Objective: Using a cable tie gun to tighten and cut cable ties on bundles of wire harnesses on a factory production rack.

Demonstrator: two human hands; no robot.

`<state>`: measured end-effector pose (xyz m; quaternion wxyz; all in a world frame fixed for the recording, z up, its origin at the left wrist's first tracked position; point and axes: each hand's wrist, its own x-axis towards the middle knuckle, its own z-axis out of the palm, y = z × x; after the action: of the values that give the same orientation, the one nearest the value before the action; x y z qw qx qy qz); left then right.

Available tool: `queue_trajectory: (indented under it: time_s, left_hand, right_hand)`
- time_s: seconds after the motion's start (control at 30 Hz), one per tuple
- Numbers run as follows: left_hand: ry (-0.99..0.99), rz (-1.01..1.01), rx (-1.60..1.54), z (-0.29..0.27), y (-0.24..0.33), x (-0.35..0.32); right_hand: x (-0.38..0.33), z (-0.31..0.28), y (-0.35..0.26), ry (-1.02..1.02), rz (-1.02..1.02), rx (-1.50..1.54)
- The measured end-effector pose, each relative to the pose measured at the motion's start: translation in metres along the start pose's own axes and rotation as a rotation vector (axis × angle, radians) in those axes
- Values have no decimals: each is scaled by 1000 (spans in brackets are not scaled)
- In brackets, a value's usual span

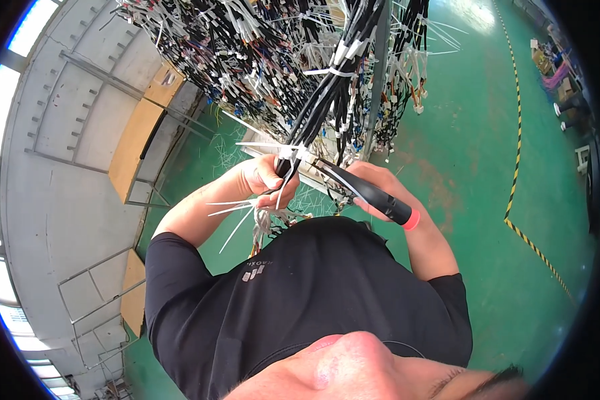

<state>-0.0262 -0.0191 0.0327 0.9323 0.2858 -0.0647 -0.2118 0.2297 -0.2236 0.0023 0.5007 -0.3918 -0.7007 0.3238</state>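
My left hand (271, 181) is closed around a bundle of black cables (318, 110) that hangs down from above. A white cable tie (267, 145) wraps the bundle just above my fingers, its long tail sticking out to the left. Another white tie (341, 71) circles the cables higher up. More loose white tie tails (232, 208) and connector ends come out below my left hand. My right hand (373, 179) is closed on a black-handled hand tool (373, 195) with a pink-red end. Its narrow tip points at the wrapped tie; whether it touches is unclear.
A dense mass of hanging wire harnesses (247, 60) fills the space ahead, beside a grey metal post (380, 80). Cut tie scraps (227, 152) litter the green floor (447, 167). Wooden boards on metal frames (135, 150) stand at left; yellow-black tape (515, 167) runs along the right.
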Motion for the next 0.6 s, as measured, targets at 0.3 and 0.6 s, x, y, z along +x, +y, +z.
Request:
queue_trajectory:
  time_s: [0.3, 0.6]
  left_hand:
    - [207, -6, 264, -17, 3, -8]
    - [547, 50, 654, -41, 4, 21]
  right_hand:
    - [-16, -9, -3, 223, -213, -719]
    - [-57, 20, 19, 359, 267, -170]
